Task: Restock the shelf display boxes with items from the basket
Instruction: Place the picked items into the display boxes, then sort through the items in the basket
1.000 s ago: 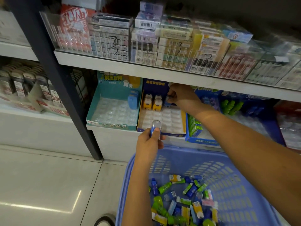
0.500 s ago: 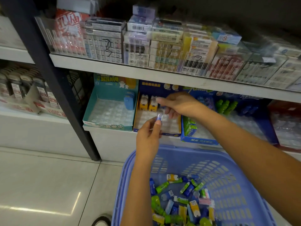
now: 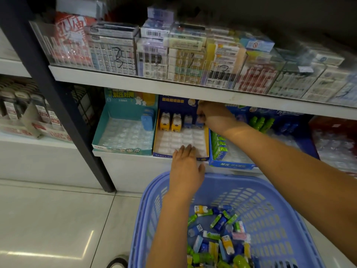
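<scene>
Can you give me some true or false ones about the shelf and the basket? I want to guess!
1. The basket is blue. True.
2. The teal box is full. False: only one blue item stands in it, at the back.
3. Two yellow items stand in the back row of the middle box. True.
4. The left hand holds a green item. False: it lies flat on the middle box's front and holds nothing.
5. The right hand is in the basket. False: it is at the middle box's back row, fingers curled on a small blue piece.
</scene>
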Demonstrator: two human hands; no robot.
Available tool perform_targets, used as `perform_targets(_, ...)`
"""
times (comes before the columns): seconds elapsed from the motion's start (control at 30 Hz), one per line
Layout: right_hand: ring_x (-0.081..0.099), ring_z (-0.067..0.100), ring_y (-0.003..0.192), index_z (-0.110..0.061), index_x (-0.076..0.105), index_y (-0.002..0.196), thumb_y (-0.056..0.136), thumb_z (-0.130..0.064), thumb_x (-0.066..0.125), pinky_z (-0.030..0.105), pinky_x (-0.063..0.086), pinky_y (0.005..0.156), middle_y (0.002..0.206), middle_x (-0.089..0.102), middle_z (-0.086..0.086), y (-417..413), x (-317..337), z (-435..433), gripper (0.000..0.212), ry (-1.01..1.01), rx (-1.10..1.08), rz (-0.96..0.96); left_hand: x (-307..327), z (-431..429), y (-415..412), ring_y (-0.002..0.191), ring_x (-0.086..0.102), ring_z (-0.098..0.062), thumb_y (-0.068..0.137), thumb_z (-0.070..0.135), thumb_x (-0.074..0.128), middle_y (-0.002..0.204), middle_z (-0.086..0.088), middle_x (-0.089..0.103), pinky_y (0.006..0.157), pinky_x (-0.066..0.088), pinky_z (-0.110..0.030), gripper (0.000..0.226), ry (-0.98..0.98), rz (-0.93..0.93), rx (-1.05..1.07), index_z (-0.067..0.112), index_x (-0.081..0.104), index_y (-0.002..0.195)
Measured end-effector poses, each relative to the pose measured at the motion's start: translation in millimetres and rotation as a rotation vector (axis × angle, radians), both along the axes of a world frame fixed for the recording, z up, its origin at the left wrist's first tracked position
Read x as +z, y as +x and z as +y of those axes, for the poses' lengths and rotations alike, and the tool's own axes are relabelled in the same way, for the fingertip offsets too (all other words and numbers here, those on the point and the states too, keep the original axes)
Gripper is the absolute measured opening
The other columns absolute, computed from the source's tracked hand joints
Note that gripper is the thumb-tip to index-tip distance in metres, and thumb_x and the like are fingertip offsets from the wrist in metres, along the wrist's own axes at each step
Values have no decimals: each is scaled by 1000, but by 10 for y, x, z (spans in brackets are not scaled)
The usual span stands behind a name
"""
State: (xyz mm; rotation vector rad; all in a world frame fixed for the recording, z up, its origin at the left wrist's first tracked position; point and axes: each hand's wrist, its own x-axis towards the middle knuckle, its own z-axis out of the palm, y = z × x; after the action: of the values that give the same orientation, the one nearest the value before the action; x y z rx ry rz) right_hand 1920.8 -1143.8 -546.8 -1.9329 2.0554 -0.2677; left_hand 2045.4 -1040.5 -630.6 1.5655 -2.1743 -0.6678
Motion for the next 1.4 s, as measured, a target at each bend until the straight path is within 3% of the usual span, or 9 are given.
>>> perform_targets(0.17,51,44,111,9,51,119,88,-6,46,51,43,97,120,55,30,19,4,-86,34,32,-7,-8,-36,-31,8,146,11,-20,98,30,46,158,-5,20,118,-1,-31,59,-22,16,-6,11,25,149)
perform_targets(0.33,37,21,57,0,45,84,90,-10,44,29,27,56,77,42,15,91,35,-101,12,-4,-81,0,-58,-47,0,146,12,-22,97,29,47,157,-7,21,119,1,-32,58,-35,2,-19,9,25,148)
perform_targets(0.47,50,30,71,1,50,87,94,-7,41,32,37,56,81,50,19,139,76,2,14,-48,-4,128,-2,32,-21,143,23,-22,98,24,47,152,-9,34,116,13,-29,48,-67,207,29,7,39,142)
perform_targets(0.57,57,33,100,-5,53,123,94,-11,51,38,48,82,112,59,18,92,106,367,30,-123,131,200,-60,255,4,102,58,-18,97,23,49,109,-6,66,83,45,-25,24,-234,486,171,10,65,110)
perform_targets(0.67,56,21,70,-13,55,89,89,-26,61,34,45,62,74,59,4,-66,-115,977,15,-153,120,84,-325,434,-18,56,48,-17,99,26,47,66,-8,57,51,35,-29,29,-47,381,133,7,61,83)
perform_targets(0.93,61,31,99,-8,63,101,89,-22,59,32,46,79,102,64,18,-761,-1815,2027,19,639,-33,140,-1324,798,-188,77,56,-31,96,10,41,74,-19,50,71,41,-42,30,688,-251,-263,8,42,66)
perform_targets(1.07,58,29,111,-5,55,117,90,-25,58,32,46,84,118,61,16,-943,-2341,2128,34,664,-174,69,-1557,891,-256,107,55,-38,95,13,45,112,-30,58,87,45,-41,20,744,-342,-303,-2,59,92)
perform_targets(1.17,54,22,93,-19,46,92,90,-23,57,29,38,72,81,51,3,-932,-2585,2135,11,592,-216,-44,-1722,921,-260,104,58,-36,99,22,39,113,-25,60,85,47,-37,34,721,-375,-274,-2,60,110)
perform_targets(1.4,58,22,76,-11,50,81,87,-17,64,33,44,68,80,59,13,-845,-2674,1962,17,426,-237,-300,-1841,855,-392,82,60,-25,94,32,53,80,-16,60,75,45,-39,34,764,-131,-49,3,57,77)
